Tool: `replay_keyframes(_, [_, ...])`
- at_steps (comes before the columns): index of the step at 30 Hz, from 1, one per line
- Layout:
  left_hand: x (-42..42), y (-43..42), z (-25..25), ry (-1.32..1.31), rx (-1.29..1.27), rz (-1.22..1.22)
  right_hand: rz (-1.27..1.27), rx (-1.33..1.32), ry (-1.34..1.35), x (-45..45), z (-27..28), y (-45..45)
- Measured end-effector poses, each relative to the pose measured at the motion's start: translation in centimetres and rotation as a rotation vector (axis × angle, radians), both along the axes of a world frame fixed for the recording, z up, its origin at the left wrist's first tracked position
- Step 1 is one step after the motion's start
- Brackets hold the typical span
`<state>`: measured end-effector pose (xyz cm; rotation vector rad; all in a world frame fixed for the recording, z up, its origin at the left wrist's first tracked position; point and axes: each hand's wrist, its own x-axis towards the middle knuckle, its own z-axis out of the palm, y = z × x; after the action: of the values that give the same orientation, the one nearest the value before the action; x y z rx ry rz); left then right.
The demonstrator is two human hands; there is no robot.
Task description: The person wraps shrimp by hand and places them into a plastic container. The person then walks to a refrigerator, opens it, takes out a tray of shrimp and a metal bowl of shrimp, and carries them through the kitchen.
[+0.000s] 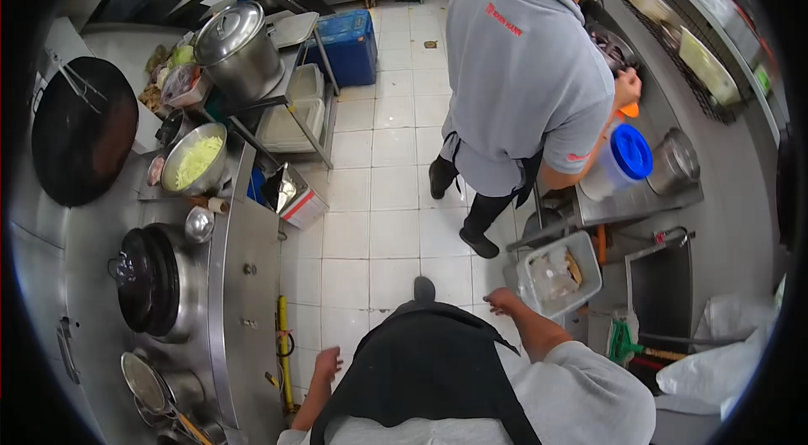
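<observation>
My left hand [327, 361] hangs low beside my black apron [421, 361], its fingers loosely apart and nothing in them. On the other side, my right hand [505, 302] is held out from my body, bare, with relaxed, slightly curled fingers. Nearest to it is a grey plastic bin [560, 302] with clear wrapping and scraps inside; hand and bin look apart. Further left of my left hand runs the stainless steel counter [223, 294].
A co-worker in a grey shirt [530, 66] stands ahead at the right counter, beside a blue-lidded container [631, 150]. On the left are a bowl of shredded cabbage [195, 161], a large lidded pot [240, 50] and a wok [84, 134]. A box [303, 208] sits on the tiled floor.
</observation>
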<state>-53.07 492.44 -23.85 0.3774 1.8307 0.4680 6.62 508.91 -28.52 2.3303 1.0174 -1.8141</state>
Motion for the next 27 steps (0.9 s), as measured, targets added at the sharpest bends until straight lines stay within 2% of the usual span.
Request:
replay_keyframes(1, [-1.2,-0.6,-1.0,0.028,-0.002,-0.073,0.057,0.052,0.023,-1.4,0.0,3.1])
replay_keyframes(2, [-2.5,-1.2,-2.2,0.086,0.020,-0.222,0.436,0.191,-0.009,-2.4,-2.4,7.0])
replay_keyframes(3, [-4.0,-2.3,-3.5,0.203,0.100,-0.515,0.816,0.327,-0.037,-3.2,-5.0,10.4])
replay_keyframes(5, [-4.8,-1.7,-2.8,0.500,0.355,-1.085,0.650,0.366,0.067,-6.3,-4.3,16.2])
replay_keyframes(8, [-6.8,2.4,-3.3,0.304,0.117,-0.754,0.259,0.251,0.184,-11.1,1.3,24.6])
replay_keyframes(9, [-7.5,4.5,-3.4,0.291,0.105,-0.724,0.355,0.366,0.190,-11.7,1.8,26.8])
replay_keyframes(10, [-8.2,7.3,-3.6,0.286,0.119,-0.736,0.450,0.485,0.193,-11.3,0.4,28.3])
replay_keyframes(13, [-11.3,16.4,-5.7,0.341,0.233,-0.897,0.446,0.518,0.140,-10.6,0.2,31.5])
replay_keyframes(15, [-13.5,24.4,-7.4,0.510,0.461,-1.191,0.274,0.258,-0.009,-10.3,1.0,33.6])
replay_keyframes(16, [-14.9,28.0,-7.4,0.508,0.544,-1.113,0.175,0.062,-0.110,-10.1,1.0,34.5])
replay_keyframes(17, [-16.6,31.6,-7.4,0.503,0.628,-1.038,0.193,-0.039,-0.134,-9.6,1.2,34.0])
replay_keyframes(18, [-16.8,36.9,-7.0,0.323,0.469,-0.835,0.210,-0.134,-0.161,-9.3,1.3,34.6])
replay_keyframes(20, [-17.0,48.2,-6.1,0.054,0.205,-0.295,-0.042,-0.140,-0.144,-11.2,4.2,35.6])
replay_keyframes(21, [-16.8,52.8,-5.1,-0.037,0.172,-0.078,-0.170,-0.152,-0.134,-11.9,5.4,35.0])
replay_keyframes(22, [-16.9,57.1,-4.4,-0.058,0.221,-0.053,-0.217,-0.131,-0.125,-13.5,8.3,35.7])
replay_keyframes(27, [-16.8,72.6,-0.7,-0.140,0.289,-0.035,-0.325,-0.114,-0.016,-15.6,8.4,38.7])
